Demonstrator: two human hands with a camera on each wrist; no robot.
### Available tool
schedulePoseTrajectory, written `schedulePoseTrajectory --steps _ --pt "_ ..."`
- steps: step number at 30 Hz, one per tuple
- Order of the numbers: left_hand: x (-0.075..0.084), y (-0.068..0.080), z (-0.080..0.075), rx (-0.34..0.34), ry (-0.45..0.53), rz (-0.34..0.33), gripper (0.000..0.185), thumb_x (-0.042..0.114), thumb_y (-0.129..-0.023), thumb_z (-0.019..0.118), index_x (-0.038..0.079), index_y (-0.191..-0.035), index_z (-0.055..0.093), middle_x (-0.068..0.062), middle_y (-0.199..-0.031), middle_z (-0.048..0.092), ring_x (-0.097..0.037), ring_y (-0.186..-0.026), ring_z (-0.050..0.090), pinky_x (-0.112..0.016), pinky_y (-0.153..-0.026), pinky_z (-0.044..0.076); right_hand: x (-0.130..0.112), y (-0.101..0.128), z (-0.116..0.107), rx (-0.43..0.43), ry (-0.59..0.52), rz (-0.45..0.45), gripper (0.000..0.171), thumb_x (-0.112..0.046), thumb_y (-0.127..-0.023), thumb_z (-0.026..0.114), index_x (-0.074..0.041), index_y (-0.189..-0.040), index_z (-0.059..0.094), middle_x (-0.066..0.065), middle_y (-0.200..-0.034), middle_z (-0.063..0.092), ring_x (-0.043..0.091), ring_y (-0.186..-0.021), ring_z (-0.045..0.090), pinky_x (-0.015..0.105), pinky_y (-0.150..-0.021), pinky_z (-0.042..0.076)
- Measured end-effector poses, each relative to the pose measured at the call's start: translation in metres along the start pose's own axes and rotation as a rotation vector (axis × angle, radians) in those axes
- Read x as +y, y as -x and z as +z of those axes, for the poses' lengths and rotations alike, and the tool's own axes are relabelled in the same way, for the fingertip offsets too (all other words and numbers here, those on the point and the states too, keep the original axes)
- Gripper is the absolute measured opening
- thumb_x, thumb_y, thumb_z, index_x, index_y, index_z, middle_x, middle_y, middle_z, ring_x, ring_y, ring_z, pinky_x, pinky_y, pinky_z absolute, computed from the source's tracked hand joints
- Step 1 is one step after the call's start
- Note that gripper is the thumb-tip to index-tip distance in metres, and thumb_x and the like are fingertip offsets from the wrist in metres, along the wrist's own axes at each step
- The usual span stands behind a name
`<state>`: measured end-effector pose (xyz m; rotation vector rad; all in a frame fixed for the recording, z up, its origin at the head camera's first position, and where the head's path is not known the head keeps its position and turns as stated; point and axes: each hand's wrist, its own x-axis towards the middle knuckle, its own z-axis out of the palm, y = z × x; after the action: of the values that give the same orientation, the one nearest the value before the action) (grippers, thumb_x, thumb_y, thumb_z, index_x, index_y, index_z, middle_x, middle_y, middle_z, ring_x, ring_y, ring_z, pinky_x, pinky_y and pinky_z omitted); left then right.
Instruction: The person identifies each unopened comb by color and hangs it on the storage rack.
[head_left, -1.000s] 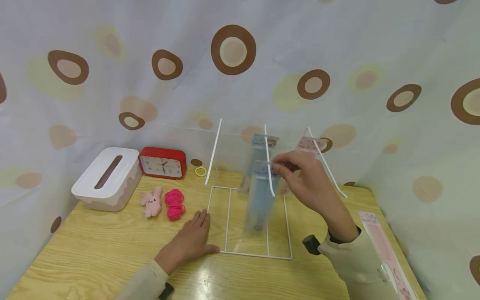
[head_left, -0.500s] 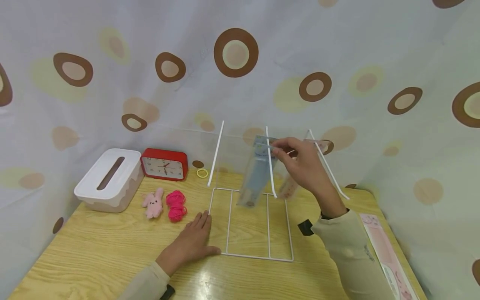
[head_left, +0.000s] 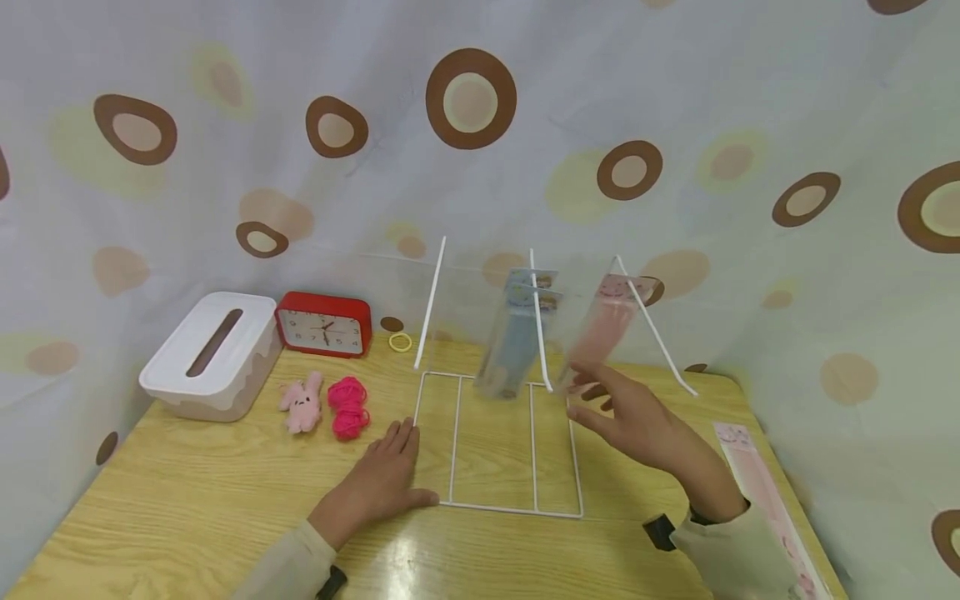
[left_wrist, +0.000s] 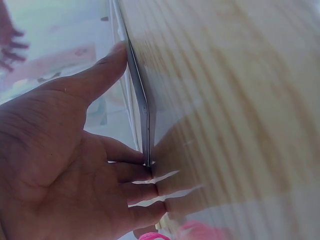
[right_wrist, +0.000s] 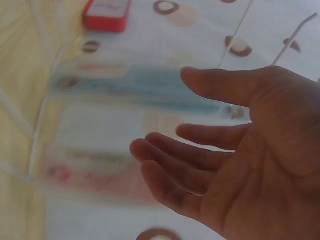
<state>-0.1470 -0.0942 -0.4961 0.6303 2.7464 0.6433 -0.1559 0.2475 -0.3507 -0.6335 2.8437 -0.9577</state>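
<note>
Our left hand (head_left: 378, 487) lies flat, palm down, fingers straight and together, thumb spread. Our right hand (head_left: 637, 417) hovers raised, palm turned sideways, fingers loosely extended and holding nothing; both forearms are sleeved.

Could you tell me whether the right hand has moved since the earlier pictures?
Yes. The right hand has dropped from the top of the white wire rack, where it pinched a blue packet, to below the hanging packets, open and empty.

Tissue box (head_left: 212, 354), clock (head_left: 323, 324) left of rack (head_left: 501, 442); 2 packets (head_left: 517, 342) hang on it.
</note>
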Motion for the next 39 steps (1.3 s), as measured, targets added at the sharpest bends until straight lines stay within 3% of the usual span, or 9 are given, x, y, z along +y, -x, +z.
schedulePoseTrajectory --steps 4,9,16,20,26,30,33,37,39 --pt "0.000 0.000 0.000 -0.001 -0.004 0.001 0.102 0.053 -0.085 0.075 -0.011 -0.151 0.029 -0.028 -0.161 0.020 -0.044 -0.149 0.018 -0.061 -0.115 0.026 0.031 0.021 -0.009 -0.091 0.030 0.091 0.056 -0.026 -0.099 0.065 0.001 -0.143 0.047 0.022 -0.132 0.059 0.039 -0.113 0.061 0.054 -0.089 0.052" --pt "0.000 0.001 -0.001 -0.002 -0.006 0.009 0.102 0.052 -0.085 0.075 -0.011 -0.151 0.030 -0.028 -0.161 0.021 -0.044 -0.149 0.019 -0.061 -0.115 0.027 0.092 0.045 -0.033 -0.094 0.103 0.100 0.052 -0.016 -0.093 0.071 0.002 -0.138 0.053 0.026 -0.125 0.061 0.041 -0.107 0.062 0.055 -0.084 0.053" --pt "0.000 -0.001 -0.004 0.000 -0.020 0.005 0.101 0.052 -0.086 0.074 -0.011 -0.152 0.029 -0.028 -0.161 0.020 -0.044 -0.149 0.018 -0.060 -0.116 0.025 0.177 0.071 -0.076 -0.173 0.137 0.212 0.080 -0.009 -0.079 0.082 0.011 -0.144 0.040 0.044 -0.136 0.042 0.063 -0.116 0.047 0.054 -0.075 0.055" --pt "0.001 -0.002 -0.005 -0.005 -0.016 0.007 0.101 0.052 -0.086 0.073 -0.011 -0.151 0.029 -0.028 -0.161 0.020 -0.044 -0.149 0.017 -0.060 -0.116 0.025 0.210 0.080 -0.088 -0.227 0.075 0.251 0.089 -0.007 -0.077 0.083 0.016 -0.146 0.031 0.050 -0.142 0.028 0.072 -0.119 0.035 0.054 -0.074 0.056" --pt "0.002 0.002 -0.003 -0.011 0.019 -0.005 0.101 0.050 -0.086 0.075 -0.011 -0.152 0.028 -0.027 -0.161 0.019 -0.043 -0.149 0.017 -0.060 -0.116 0.025 0.246 0.090 -0.088 -0.310 -0.076 0.343 0.103 0.000 -0.072 0.082 0.017 -0.149 0.016 0.051 -0.147 0.007 0.078 -0.123 0.018 0.046 -0.077 0.055" --pt "0.001 0.003 -0.001 -0.007 0.029 -0.004 0.102 0.051 -0.086 0.075 -0.010 -0.152 0.028 -0.027 -0.162 0.018 -0.043 -0.149 0.017 -0.061 -0.115 0.025 0.262 0.096 -0.083 -0.310 -0.095 0.357 0.100 0.002 -0.071 0.080 0.020 -0.146 0.017 0.053 -0.145 0.007 0.066 -0.111 0.042 0.036 -0.069 0.052" --pt "0.000 0.003 0.000 -0.003 0.027 0.000 0.102 0.051 -0.085 0.075 -0.010 -0.152 0.028 -0.027 -0.162 0.018 -0.043 -0.149 0.017 -0.061 -0.115 0.025 0.271 0.099 -0.078 -0.289 -0.110 0.345 0.095 0.004 -0.071 0.078 0.023 -0.144 0.019 0.054 -0.143 0.011 0.042 -0.090 0.054 0.032 -0.063 0.050" --pt "-0.001 0.002 0.000 -0.003 0.015 0.004 0.103 0.052 -0.086 0.074 -0.010 -0.153 0.027 -0.026 -0.162 0.018 -0.043 -0.149 0.017 -0.061 -0.115 0.026 0.274 0.099 -0.075 -0.244 -0.031 0.329 0.089 0.003 -0.070 0.079 0.024 -0.140 0.029 0.054 -0.139 0.022 0.050 -0.096 0.055 0.033 -0.066 0.052" --pt "-0.002 0.001 0.000 -0.004 0.010 0.005 0.102 0.052 -0.086 0.074 -0.010 -0.153 0.027 -0.026 -0.162 0.018 -0.043 -0.150 0.017 -0.061 -0.116 0.026 0.274 0.097 -0.076 -0.229 0.031 0.339 0.087 0.001 -0.069 0.080 0.023 -0.139 0.033 0.053 -0.137 0.027 0.061 -0.109 0.047 0.039 -0.072 0.054"
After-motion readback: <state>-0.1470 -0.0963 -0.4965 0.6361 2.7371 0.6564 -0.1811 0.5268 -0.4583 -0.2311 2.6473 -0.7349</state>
